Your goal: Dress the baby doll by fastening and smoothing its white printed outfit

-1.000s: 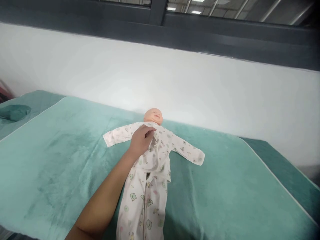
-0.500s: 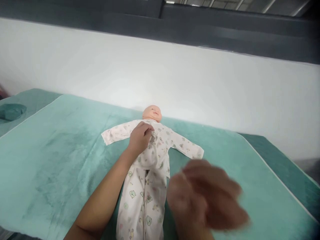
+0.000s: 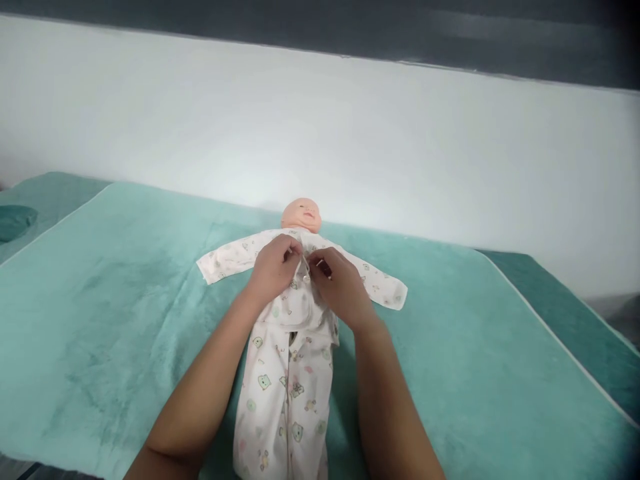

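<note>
A baby doll (image 3: 301, 215) lies on its back with its head toward the wall. It wears a white printed shirt (image 3: 385, 287) with both sleeves spread wide, and matching trousers (image 3: 280, 400). On the shirt's front, my left hand (image 3: 276, 268) pinches the edge of the front opening just below the neck. Opposite it, my right hand (image 3: 340, 283) also has its fingers closed on the shirt's front edge. A small pale button or snap (image 3: 306, 278) shows on the cloth between the two hands. My fingertips partly hide the opening.
A light green plush cover (image 3: 125, 320) lies under the doll, over a darker green surface (image 3: 560, 313). A green round shape (image 3: 16, 221) sits at the far left. Behind stands a white wall (image 3: 300, 127) with a dark band above.
My right hand, blurred and off to the lower right before, has come up and left onto the shirt's chest. My left hand keeps its grip there. The view has tilted slightly down.
</note>
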Demonstrator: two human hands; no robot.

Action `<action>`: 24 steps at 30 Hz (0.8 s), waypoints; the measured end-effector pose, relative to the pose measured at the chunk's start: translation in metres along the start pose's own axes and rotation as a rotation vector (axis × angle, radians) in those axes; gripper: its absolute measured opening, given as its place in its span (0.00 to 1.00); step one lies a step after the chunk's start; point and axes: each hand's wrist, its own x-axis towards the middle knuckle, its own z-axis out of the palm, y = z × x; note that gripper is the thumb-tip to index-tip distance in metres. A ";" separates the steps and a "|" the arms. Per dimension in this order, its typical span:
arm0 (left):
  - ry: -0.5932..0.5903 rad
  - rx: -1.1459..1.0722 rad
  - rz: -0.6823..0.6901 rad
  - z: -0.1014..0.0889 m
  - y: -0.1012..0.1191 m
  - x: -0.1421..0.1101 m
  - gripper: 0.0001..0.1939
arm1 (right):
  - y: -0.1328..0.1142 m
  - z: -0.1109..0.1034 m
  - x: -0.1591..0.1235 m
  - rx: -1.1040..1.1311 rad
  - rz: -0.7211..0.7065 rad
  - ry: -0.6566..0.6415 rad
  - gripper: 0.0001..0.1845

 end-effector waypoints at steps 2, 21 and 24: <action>-0.145 0.031 -0.027 -0.012 0.008 -0.004 0.07 | -0.006 -0.013 -0.003 -0.023 0.025 -0.161 0.05; -0.415 0.164 -0.059 -0.031 0.025 -0.014 0.10 | -0.043 0.008 -0.018 -0.532 0.124 -0.239 0.09; -0.417 0.059 -0.090 -0.035 0.024 -0.013 0.12 | -0.042 0.003 -0.016 -0.439 0.137 -0.221 0.09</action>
